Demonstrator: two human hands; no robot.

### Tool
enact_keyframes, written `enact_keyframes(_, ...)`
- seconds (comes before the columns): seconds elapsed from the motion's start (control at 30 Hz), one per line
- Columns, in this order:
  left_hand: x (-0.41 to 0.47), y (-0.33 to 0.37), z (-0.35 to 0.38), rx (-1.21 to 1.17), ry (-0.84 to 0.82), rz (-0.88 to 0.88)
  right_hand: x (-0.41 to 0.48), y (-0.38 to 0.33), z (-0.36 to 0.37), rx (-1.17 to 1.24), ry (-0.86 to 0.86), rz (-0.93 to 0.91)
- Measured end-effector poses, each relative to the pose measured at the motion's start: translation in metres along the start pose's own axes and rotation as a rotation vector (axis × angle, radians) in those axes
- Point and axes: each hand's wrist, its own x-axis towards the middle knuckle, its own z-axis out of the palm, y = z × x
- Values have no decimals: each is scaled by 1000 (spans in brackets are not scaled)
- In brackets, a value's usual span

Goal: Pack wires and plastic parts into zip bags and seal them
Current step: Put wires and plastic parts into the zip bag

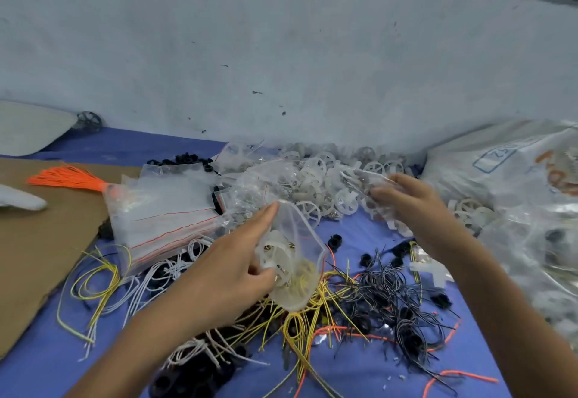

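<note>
My left hand [240, 260] grips a small clear zip bag [297, 260] with white plastic parts and yellow wire inside, held above a tangle of yellow, white, black and orange wires [337, 310] on the blue cloth. My right hand [409, 203] reaches into the heap of white plastic wheels [319, 181] and pinches a clear plastic bag [366, 178] lying on it. A stack of empty zip bags [165, 213] with red seal lines lies to the left of my left hand.
A brown cardboard sheet [40, 241] covers the left of the table, with an orange wire bundle [65, 178] on it. Large plastic sacks of parts [516, 184] fill the right side. Black plastic rings [184, 159] lie behind the bag stack. A pale wall [281, 53] stands close behind.
</note>
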Motion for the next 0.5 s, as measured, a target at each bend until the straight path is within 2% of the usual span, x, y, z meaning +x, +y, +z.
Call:
enact_keyframes(0.07,1,0,-2,-26,-8,-28,-39,-28,5,59,-99,-72)
enact_keyframes(0.13,-1,2,-2,-18,-18,-35,-72,-50,18,-32,-161,-133)
enact_keyframes(0.23,-3,6,0,73,-14,-24,-98,-71,42,-384,-136,-177)
enact_keyframes(0.37,-7,9,3,138,-7,21,-101,-76,89,-1055,-71,-311)
enact_keyframes(0.43,-6,11,5,151,2,37,-95,-72,118,-1161,-121,-353)
enact_keyframes(0.5,-5,10,4,180,8,39,-84,-64,140,-1145,-210,-342)
